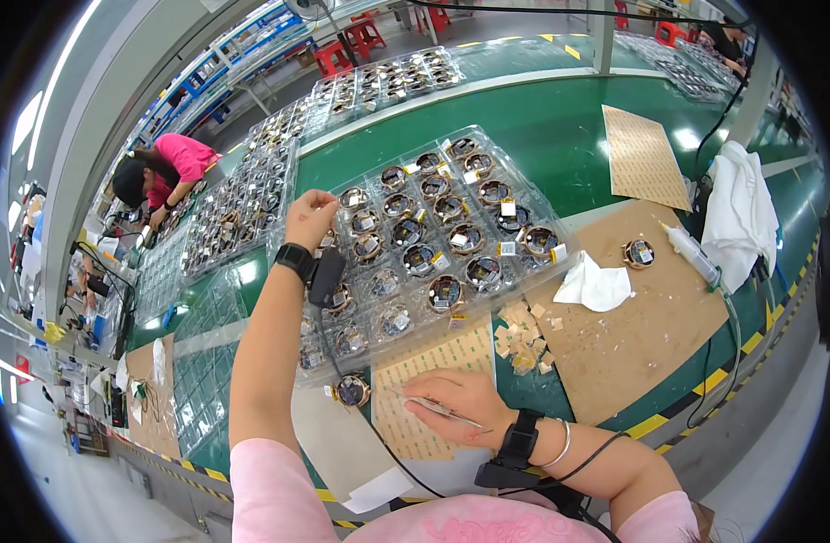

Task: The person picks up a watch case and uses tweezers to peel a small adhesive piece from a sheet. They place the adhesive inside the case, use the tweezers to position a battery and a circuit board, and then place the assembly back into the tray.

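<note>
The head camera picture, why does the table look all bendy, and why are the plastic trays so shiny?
In the head view the fisheye lens bends the green table edges toward the dark rim; ceiling lights glare white off the clear plastic trays; the left hand and right hand look sharp.

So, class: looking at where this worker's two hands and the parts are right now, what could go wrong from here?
1. The left hand reaches across the clear tray of round parts; its forearm or the wrist cable might snag and shift parts.
2. The right hand holds tweezers over the sticker sheet; the tips could tear a sticker.
3. The round part near the bench edge could get knocked off.
</note>
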